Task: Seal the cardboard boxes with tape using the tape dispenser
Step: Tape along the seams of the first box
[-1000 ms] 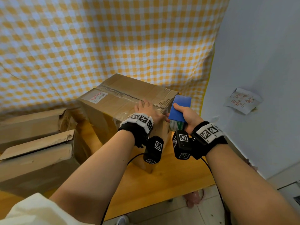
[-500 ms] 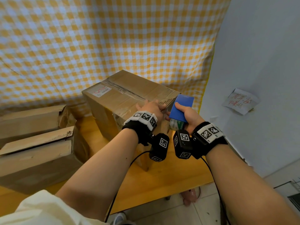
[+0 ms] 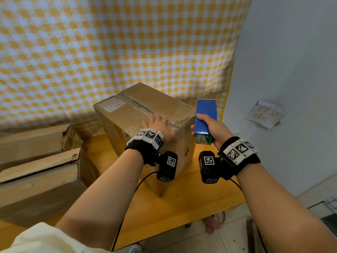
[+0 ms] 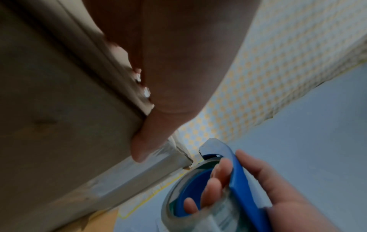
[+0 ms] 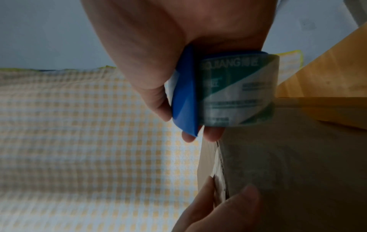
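A tall cardboard box [image 3: 138, 110] stands on the wooden table [image 3: 182, 207], with clear tape along its top seam and near edge. My left hand [image 3: 157, 124] lies flat on the box top at the near right edge. Its thumb [image 4: 147, 141] presses the taped edge on the box [image 4: 49, 109] side. My right hand [image 3: 208, 127] grips the blue tape dispenser [image 3: 206, 115] just right of the box corner, apart from it. Fingers [image 4: 218, 179] curl through the tape roll [image 5: 238, 91]. The dispenser [image 5: 184, 102] hangs beside the box [image 5: 288, 164].
Two more cardboard boxes [image 3: 36, 183] [image 3: 32, 141] lie stacked at the left of the table. A yellow checked cloth [image 3: 127, 42] hangs behind. A pale wall [image 3: 291, 70] with a paper note [image 3: 264, 114] stands close on the right. The table's front edge is near.
My right hand has drawn the dispenser up and to the right, off the box corner. My left hand stays on the box top and now lies flatter.
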